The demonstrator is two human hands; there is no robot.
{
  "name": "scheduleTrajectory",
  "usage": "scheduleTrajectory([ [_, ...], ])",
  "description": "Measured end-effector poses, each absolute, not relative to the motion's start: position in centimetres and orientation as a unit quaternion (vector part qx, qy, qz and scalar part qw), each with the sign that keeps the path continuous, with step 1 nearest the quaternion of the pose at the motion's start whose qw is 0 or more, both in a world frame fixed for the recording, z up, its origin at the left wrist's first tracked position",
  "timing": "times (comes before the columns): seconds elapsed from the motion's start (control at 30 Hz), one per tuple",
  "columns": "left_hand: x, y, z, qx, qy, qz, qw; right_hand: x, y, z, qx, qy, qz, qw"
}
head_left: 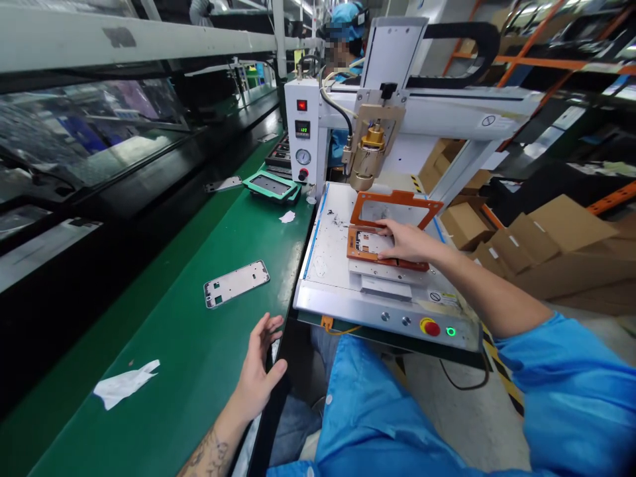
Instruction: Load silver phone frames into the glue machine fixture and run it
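My right hand (410, 242) reaches over a hinged orange fixture (366, 256) on the machine bed. Its thumb and fingers span the sides of a pale phone frame (372, 242) lying in the lower half, gripping it; the palm hides the frame's far end. The fixture's windowed lid (397, 199) stands raised behind. My left hand (259, 364) is held over the green bench's edge, fingers apart and slightly curled, with nothing in it. Beyond it a second phone frame (236, 284) with small cutouts lies flat on the bench.
The gantry machine's brass-coloured head (365, 162) hangs above the fixture. A control box (301, 132) stands behind left. Along the green bench (193, 358) lie a teal-rimmed fixture (271, 185), another frame (223, 185) and white scraps (126, 384). Cardboard boxes (551, 245) are stacked right. A co-worker (348, 33) is behind.
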State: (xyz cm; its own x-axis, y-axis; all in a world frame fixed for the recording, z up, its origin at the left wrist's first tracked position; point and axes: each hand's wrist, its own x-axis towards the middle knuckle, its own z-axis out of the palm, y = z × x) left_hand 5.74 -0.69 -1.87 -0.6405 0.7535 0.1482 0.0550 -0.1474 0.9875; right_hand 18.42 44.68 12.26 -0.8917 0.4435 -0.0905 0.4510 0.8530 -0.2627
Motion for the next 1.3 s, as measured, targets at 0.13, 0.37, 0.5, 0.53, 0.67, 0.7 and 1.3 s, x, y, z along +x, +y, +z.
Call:
scheduleTrajectory([
  [0.13, 5.5, -0.7, -2.1, 0.334, 0.605, 0.676, 0.257, 17.9, 44.6, 15.1, 0.166, 0.978, -0.051, -0.114],
  [0.37, 5.6, -0.9, -2.3, 0.325, 0.61, 0.684, 0.232, 20.2, 45.9, 15.5, 0.208, 0.941, 0.069, -0.259],
  [0.5, 5.7, -1.1, -2.4, 0.33, 0.618, 0.677, 0.228, 28.2, 43.0, 10.2, 0.192, 0.951, 0.051, -0.235],
  [0.53, 5.8, -1.2, -2.4, 0.334, 0.619, 0.675, 0.225, 30.8, 42.4, 8.7, 0.222, 0.949, 0.018, -0.225],
  [0.67, 5.9, -1.4, -2.4, 0.35, 0.625, 0.661, 0.223, 39.7, 40.3, 4.5, 0.359, 0.911, -0.171, -0.109],
  [0.7, 5.9, -1.4, -2.4, 0.355, 0.628, 0.655, 0.225, 41.0, 39.9, 4.0, 0.382, 0.898, -0.199, -0.095],
  [1.3, 6.0, -1.5, -2.5, 0.333, 0.648, 0.648, 0.221, 41.3, 40.1, 3.3, 0.43, 0.881, -0.193, -0.045],
])
